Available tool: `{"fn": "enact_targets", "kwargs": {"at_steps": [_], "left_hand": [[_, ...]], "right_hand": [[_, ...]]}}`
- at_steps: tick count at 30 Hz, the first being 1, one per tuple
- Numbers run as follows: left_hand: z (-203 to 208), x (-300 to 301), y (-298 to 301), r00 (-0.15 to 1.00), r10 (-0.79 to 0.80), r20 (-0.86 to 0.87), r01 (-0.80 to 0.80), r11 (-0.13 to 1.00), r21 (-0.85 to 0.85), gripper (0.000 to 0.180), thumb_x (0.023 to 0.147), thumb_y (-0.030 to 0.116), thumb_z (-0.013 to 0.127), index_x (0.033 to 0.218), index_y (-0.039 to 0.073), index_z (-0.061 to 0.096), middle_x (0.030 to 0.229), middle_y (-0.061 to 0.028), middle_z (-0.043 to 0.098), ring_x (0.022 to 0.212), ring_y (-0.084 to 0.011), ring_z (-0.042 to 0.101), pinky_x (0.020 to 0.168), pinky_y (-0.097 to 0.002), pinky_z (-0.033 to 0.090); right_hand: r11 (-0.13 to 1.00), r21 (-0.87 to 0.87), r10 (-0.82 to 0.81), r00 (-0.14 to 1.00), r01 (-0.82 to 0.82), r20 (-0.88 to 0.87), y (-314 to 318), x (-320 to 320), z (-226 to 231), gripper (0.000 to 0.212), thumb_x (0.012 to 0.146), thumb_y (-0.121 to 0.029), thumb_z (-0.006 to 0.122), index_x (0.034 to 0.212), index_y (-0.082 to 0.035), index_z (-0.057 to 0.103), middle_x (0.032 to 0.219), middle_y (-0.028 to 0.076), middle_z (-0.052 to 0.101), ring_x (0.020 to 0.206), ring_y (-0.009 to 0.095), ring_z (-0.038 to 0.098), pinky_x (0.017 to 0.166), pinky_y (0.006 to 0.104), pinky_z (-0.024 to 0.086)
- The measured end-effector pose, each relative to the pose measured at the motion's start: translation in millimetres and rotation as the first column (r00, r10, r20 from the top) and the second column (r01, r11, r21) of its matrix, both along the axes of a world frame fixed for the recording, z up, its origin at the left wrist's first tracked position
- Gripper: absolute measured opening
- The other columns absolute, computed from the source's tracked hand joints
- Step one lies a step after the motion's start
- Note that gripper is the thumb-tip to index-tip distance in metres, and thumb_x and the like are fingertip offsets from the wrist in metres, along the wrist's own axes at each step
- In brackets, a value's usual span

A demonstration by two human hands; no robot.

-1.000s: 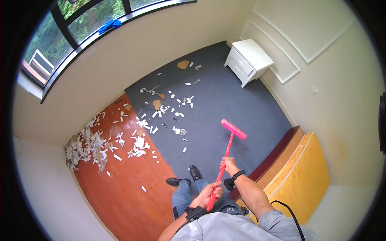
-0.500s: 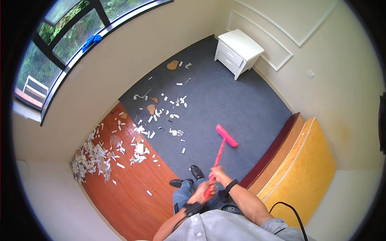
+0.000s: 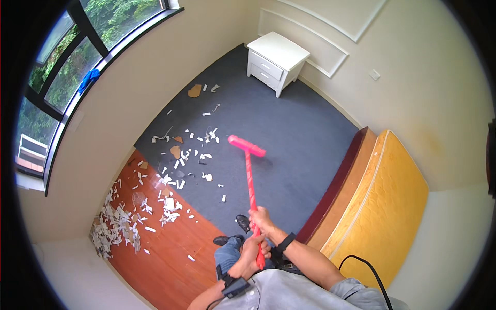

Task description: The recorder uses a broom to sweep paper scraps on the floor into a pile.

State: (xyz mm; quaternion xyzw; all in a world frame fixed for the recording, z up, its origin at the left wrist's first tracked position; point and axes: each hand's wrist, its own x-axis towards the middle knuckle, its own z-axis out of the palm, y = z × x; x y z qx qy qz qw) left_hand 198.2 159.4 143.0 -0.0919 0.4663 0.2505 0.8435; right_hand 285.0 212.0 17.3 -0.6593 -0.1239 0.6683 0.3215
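A pink broom (image 3: 250, 181) stretches away from me over the grey floor. Its bristled head (image 3: 247, 146) is right of the scattered scraps; I cannot tell whether it touches the floor. My right hand (image 3: 262, 220) is closed round the striped handle, farther up toward the head. Lower down, close to my body, my left hand (image 3: 252, 254) wraps the handle near its end. White paper scraps (image 3: 181, 160) lie loose across the grey floor, among them torn brown pieces (image 3: 175, 152). A dense heap of scraps (image 3: 114, 227) spreads over the reddish wood floor at the left.
Against the far wall stands a white nightstand (image 3: 277, 59) with drawers. A yellow mattress (image 3: 385, 201) leans at the right beside a dark red panel (image 3: 336, 183). A blue cloth (image 3: 89, 80) rests on the window sill. My shoes (image 3: 243, 223) are near the wood floor's edge.
The broom head has swung left and farther away, toward the scraps. Both hands have shifted a little left with the handle, still gripping it. The view has turned slightly.
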Motion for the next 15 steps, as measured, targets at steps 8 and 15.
{"fn": "enact_targets", "kwargs": {"at_steps": [8, 15], "left_hand": [[-109, 52, 46, 0.927, -0.016, 0.376, 0.089, 0.98, -0.176, 0.01, 0.094, 0.014, 0.046, 0.086, 0.01, 0.042, 0.056, 0.0031, 0.038, 0.044, -0.0063, 0.037, 0.04, -0.0212, 0.03], [-55, -38, 17, 0.997, 0.056, 0.055, -0.042, 0.972, -0.231, 0.012, 0.093, 0.013, 0.045, 0.082, 0.011, 0.042, 0.056, 0.0029, 0.039, 0.043, -0.006, 0.037, 0.037, -0.0218, 0.027]], "right_hand": [[0.936, -0.063, -0.332, 0.929, 0.346, 0.163, 22, 100, -95, 0.016, 0.088, -0.015, 0.051, 0.083, 0.0, 0.048, 0.059, 0.008, 0.05, 0.041, 0.02, 0.051, 0.035, 0.0349, 0.043], [0.992, -0.109, -0.069, 0.998, 0.068, -0.003, -7, -17, -85, 0.012, 0.085, -0.009, 0.051, 0.079, 0.001, 0.051, 0.062, 0.011, 0.055, 0.044, 0.022, 0.055, 0.036, 0.035, 0.046]]}}
